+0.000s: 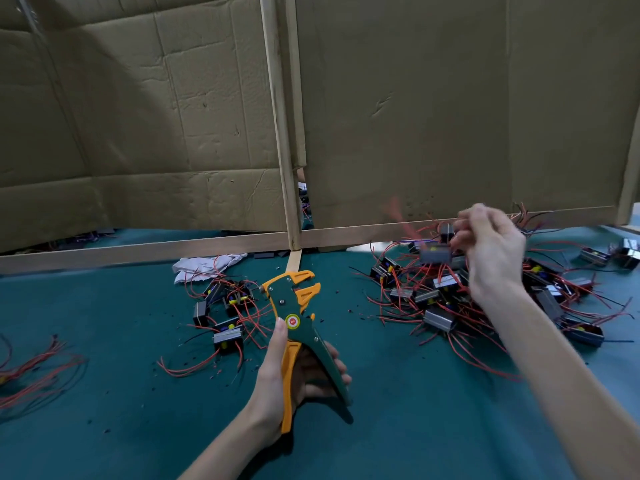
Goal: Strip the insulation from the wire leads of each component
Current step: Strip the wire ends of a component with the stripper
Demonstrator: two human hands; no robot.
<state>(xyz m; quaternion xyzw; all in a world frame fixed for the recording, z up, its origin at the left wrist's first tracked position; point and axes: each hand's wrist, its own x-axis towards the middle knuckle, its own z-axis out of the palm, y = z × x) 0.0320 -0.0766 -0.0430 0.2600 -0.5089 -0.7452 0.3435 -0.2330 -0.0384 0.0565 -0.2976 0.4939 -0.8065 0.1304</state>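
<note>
By the left hand (277,382), fingers curled, the handles of the orange-and-green wire stripper (294,320) are being gripped, its toothed jaws standing apart. At two o'clock from it, a blurred, boxy component (435,253) is being pinched by the right hand (491,251) above the tangled pile (443,306). Its thin, springy red leads could be snagged there, so neighbours risk being dragged up. At ten o'clock, a smaller group (225,313) is lying on the felt-like green mat (398,393).

orange-green wire stripper (294,320), teal table cover (104,375), red leads (398,308).
</note>
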